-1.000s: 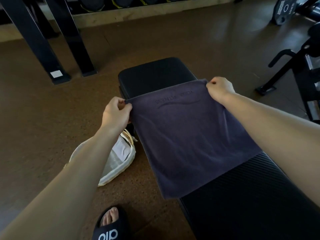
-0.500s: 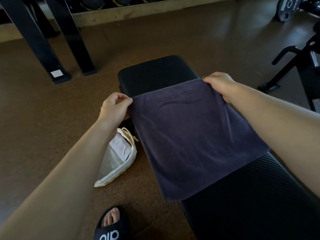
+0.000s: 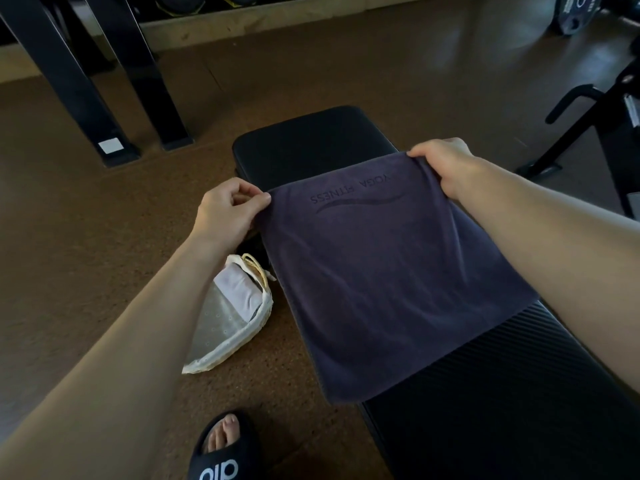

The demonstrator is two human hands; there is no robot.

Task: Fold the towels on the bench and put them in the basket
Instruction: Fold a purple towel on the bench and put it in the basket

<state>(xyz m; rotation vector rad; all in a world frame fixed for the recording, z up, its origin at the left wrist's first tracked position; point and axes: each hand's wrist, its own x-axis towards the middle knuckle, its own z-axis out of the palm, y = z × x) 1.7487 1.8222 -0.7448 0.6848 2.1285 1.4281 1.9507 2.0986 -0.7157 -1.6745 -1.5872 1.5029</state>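
Towel held taut by its far corners, ready for a fold.

Left hand [image 3: 228, 211] and right hand [image 3: 445, 164] each pinch a corner of the towel [image 3: 388, 282], mid-frame, draped over the bench [image 3: 311, 143], probably to keep edges square. Basket [image 3: 232, 320] waits lower left. Towel reads "YOGA FITNESS"; the slide [image 3: 221, 455] reads "alo".

Towel [image 3: 388, 278] covers the middle of the bench [image 3: 311, 140], so the pad under it can't be seen, and the left arm hides half the basket [image 3: 228, 327]. Sandal [image 3: 221, 455] is cut off at the bottom edge, and up top that's possibly a weight plate [image 3: 575, 12], too dark and clipped to tell
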